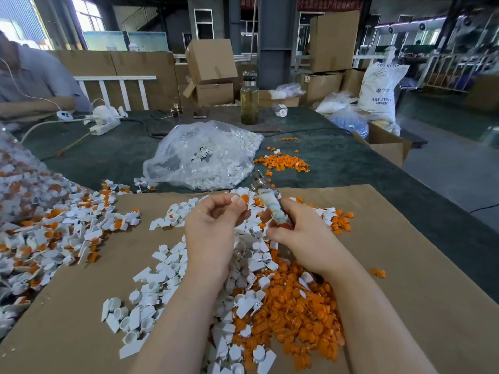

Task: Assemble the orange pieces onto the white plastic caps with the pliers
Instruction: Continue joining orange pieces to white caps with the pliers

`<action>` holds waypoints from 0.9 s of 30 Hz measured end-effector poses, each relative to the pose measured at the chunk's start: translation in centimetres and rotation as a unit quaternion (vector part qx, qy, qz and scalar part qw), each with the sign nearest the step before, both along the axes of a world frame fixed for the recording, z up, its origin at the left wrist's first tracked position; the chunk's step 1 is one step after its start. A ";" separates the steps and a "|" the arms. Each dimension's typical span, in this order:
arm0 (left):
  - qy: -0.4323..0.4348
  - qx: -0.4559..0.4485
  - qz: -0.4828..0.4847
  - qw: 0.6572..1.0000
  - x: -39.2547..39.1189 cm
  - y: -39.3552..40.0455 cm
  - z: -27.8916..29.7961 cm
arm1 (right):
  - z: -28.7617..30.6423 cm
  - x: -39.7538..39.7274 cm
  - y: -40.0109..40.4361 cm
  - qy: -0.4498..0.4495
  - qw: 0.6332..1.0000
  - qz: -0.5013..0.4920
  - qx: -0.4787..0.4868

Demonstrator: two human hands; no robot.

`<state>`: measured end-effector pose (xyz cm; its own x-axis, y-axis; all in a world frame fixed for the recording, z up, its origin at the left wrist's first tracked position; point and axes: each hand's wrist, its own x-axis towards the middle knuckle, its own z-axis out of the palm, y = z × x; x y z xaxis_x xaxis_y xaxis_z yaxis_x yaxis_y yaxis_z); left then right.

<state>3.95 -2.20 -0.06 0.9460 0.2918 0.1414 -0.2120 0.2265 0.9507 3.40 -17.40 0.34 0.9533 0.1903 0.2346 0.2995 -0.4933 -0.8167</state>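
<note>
At the far left a heap of joined white-and-orange parts (48, 233) spreads over the edge of the brown cardboard sheet (405, 279), with a person in a grey shirt (32, 76) seated behind it at the green table (337, 157); nearer the middle, loose white caps (151, 292) lie scattered on the cardboard; the left hand (213, 228) is raised above them, its thumb and forefinger pinching a small white cap (234, 198) with an orange piece (245, 198) just beside it at the fingertips, though whether the two are already joined I cannot tell; behind the hands sits a clear plastic bag of white caps (202, 157), and further back a glass bottle (249, 99) stands upright; the right hand (299, 233) has its fingers curled round the cloth-wrapped handles of the pliers (266, 195), whose metal nose points up and away, close to the pinched cap; below the right wrist lies a thick pile of orange pieces (302, 319); a smaller scatter of orange bits (283, 161) lies on the green table beyond, and at the far right stands a white resin sack (379, 90).
</note>
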 end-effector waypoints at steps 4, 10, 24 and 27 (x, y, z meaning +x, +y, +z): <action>-0.011 -0.003 0.008 1.000 0.1 0.3 0.1 | 0.1 -0.1 -0.3 0.036 0.999 0.032 -0.008; -0.023 -0.010 0.006 1.000 0.2 0.5 0.3 | 0.2 -0.2 -0.3 0.078 0.995 0.063 -0.024; -0.032 -0.024 -0.006 0.999 0.1 0.9 0.5 | -0.3 -0.3 0.6 0.051 0.995 0.056 -0.063; -0.031 -0.029 -0.004 0.999 0.2 0.8 0.5 | -0.4 -0.2 0.7 0.036 0.995 0.050 -0.080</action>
<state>4.14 -1.38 0.40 0.9383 0.2934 0.1828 -0.2680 0.2833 0.9208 3.22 -16.72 -0.02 0.9410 0.3144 0.1251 0.2968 -0.5895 -0.7513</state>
